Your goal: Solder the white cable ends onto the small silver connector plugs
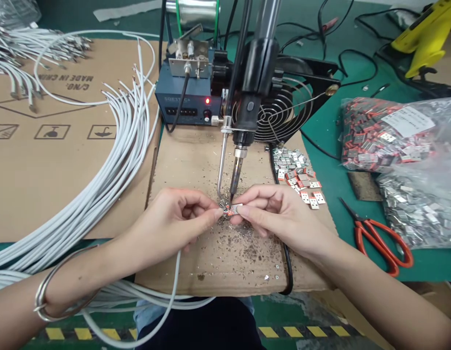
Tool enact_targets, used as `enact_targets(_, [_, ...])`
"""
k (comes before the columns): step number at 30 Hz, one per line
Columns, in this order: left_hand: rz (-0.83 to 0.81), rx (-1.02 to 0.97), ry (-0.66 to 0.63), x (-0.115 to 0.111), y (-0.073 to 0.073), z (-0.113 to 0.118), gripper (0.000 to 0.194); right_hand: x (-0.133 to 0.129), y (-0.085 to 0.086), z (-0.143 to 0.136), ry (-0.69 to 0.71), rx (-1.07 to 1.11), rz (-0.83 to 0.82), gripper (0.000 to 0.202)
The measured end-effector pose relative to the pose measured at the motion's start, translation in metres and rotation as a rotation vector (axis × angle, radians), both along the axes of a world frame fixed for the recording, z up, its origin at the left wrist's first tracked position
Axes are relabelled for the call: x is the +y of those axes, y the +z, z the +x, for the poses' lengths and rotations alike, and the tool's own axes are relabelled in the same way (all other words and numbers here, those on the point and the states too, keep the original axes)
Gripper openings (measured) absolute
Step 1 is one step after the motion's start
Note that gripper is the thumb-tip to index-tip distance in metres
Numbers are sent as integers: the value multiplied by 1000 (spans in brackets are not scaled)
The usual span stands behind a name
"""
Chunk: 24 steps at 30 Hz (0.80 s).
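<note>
Between finger and thumb, my right hand (272, 211) pinches a small metal USB connector (237, 209) with an orange part. My left hand (189, 216) is closed on the end of a white cable (176, 272), which hangs below that hand. The cable end meets the connector just under the tip of a mounted soldering iron (235, 180). A thin metal tube (223, 165) points down beside the iron. My fingertips hide part of the joint.
A bundle of white cables (126, 141) lies left on cardboard. Behind stand a blue soldering unit (189, 97) and a fan (283, 109). Loose connectors (301, 180), bagged parts (422, 204) and red-handled cutters (382, 240) lie right.
</note>
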<state>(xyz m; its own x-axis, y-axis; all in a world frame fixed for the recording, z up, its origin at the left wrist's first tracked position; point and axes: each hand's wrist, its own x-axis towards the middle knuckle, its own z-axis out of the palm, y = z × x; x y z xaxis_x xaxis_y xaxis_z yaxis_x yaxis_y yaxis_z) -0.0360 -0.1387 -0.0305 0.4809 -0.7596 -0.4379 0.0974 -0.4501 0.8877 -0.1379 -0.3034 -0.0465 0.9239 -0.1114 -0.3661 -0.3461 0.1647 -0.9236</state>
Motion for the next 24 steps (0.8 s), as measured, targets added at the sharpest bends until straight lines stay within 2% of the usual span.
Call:
enact_targets(11, [38, -24, -18, 0, -2, 1, 17, 4, 4, 3, -33, 29, 16, 9])
enact_targets(24, [12, -69, -22, 1, -1, 0, 18, 0, 2, -1, 14, 3, 37, 11])
